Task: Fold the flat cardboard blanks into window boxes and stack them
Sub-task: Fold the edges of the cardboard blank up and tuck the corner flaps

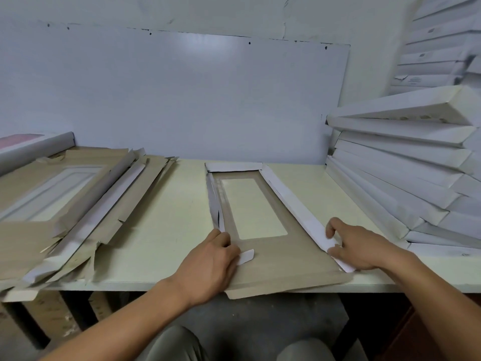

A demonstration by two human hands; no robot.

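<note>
While a half-folded window blank (263, 246) lies brown side up at the centre of the cream table (161, 225), its near edge overhanging the front, a person works both of its near corners. At 7 o'clock of the window cutout, the left hand (208, 264) presses down, fingers curled over a small white tab (246, 256). At 4 o'clock, the right hand (356, 246) pinches the raised right side flap (294, 207) between thumb and fingers. Unfolded blanks (67, 204) lie heaped at 9 o'clock; finished white boxes (406, 168) are stacked at 3 o'clock. Thin and light, the card looks stiff along its panels but ready to crease, so holding near the scored folds seems safest.
</note>
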